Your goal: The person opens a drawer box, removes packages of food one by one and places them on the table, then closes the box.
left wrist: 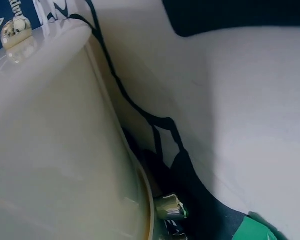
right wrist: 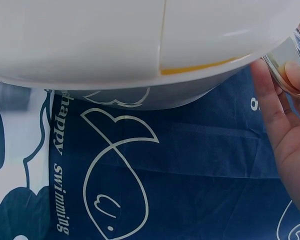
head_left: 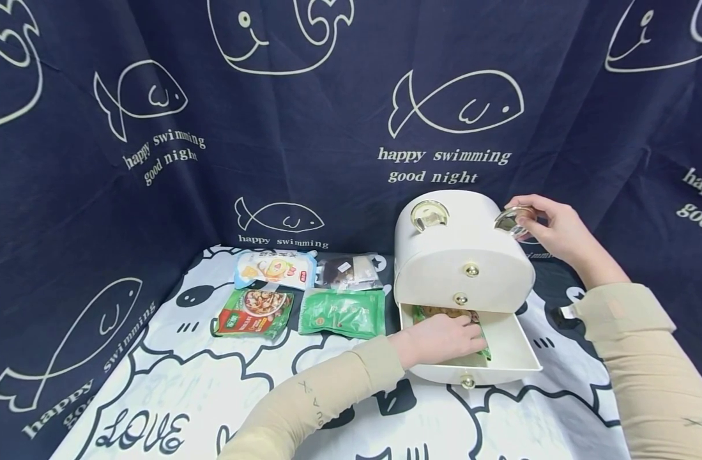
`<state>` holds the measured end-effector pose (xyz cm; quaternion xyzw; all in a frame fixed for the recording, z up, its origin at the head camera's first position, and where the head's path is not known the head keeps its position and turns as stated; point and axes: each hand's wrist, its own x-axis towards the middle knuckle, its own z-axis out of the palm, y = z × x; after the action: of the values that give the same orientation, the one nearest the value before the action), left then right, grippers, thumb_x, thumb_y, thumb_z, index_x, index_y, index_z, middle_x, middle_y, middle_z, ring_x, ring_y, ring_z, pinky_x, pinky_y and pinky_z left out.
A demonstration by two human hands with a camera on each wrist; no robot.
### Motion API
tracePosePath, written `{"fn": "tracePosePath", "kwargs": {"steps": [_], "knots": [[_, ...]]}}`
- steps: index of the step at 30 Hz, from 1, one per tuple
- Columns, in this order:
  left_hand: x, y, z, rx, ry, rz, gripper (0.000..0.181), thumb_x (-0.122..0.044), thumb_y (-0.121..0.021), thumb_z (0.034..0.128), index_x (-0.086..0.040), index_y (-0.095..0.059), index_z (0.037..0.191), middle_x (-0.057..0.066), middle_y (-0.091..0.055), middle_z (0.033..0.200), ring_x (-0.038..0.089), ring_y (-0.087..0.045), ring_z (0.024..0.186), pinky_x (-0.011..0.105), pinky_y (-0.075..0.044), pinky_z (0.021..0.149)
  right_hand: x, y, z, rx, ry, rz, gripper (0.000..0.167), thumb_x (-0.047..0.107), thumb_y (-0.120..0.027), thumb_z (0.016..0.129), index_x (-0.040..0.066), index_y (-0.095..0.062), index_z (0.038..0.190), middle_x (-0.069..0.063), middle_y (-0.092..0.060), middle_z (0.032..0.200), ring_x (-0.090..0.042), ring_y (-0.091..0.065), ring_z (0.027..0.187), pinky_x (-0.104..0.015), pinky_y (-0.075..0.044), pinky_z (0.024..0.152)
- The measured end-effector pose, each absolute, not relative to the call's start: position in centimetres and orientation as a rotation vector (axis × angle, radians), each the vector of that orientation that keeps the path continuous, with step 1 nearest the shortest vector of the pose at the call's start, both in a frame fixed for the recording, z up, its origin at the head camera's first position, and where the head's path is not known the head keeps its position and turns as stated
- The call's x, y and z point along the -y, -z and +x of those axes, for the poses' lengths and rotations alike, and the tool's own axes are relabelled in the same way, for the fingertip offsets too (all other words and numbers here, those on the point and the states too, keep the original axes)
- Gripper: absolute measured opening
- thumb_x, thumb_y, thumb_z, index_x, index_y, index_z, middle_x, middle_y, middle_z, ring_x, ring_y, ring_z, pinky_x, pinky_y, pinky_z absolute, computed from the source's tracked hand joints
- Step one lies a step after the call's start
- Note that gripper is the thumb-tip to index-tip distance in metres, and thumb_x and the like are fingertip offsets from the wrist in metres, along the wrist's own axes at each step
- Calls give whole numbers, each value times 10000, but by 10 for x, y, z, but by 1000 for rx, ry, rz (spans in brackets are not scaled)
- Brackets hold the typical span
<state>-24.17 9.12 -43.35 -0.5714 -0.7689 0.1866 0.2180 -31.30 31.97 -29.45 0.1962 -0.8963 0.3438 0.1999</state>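
Observation:
A white rounded storage box with two drawers stands at the right of the table, its lower drawer pulled out. My left hand is inside that drawer, fingers bent down over a green food packet whose ends show on both sides of the hand. The thumb is hidden, and the left wrist view shows the drawer's outer side but not the hand. My right hand pinches the round gold piece at the box's upper right; thumb and fingers meet it in the right wrist view.
Left of the box lie a white-and-blue packet, a clear packet with dark contents, a green-and-red packet and a plain green packet. A second round gold piece sits on the box's left. Dark blue cloth hangs behind.

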Motion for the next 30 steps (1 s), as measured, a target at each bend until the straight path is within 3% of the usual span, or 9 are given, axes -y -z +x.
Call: {"fn": "tracePosePath", "kwargs": {"steps": [5, 12, 30], "knots": [[-90, 429, -241, 2121, -494, -1565, 241, -208, -388, 997, -306, -524, 1170, -118, -546, 1167, 80, -504, 1018, 203, -475, 772, -320, 295, -312, 2505, -966, 551, 301, -59, -573, 874, 31, -605, 1160, 328, -534, 869, 66, -567, 706, -129, -498, 570], [-84, 421, -239, 2134, -465, -1566, 260, -181, -405, 989, -316, -518, 1181, -134, -537, 1119, 61, -489, 977, 170, -441, 670, -318, 293, -310, 2509, -970, 551, 281, -46, -559, 886, 32, -599, 1153, 304, -537, 887, 67, -562, 721, -133, -503, 576], [-68, 408, -228, 2068, -386, -1485, 220, -208, -365, 995, -291, -521, 1126, -122, -527, 1034, 80, -497, 1007, 215, -415, 804, -317, 292, -308, 2514, -960, 528, 272, -21, -548, 898, 43, -606, 1156, 299, -533, 909, 77, -566, 763, -155, -518, 583]]}}
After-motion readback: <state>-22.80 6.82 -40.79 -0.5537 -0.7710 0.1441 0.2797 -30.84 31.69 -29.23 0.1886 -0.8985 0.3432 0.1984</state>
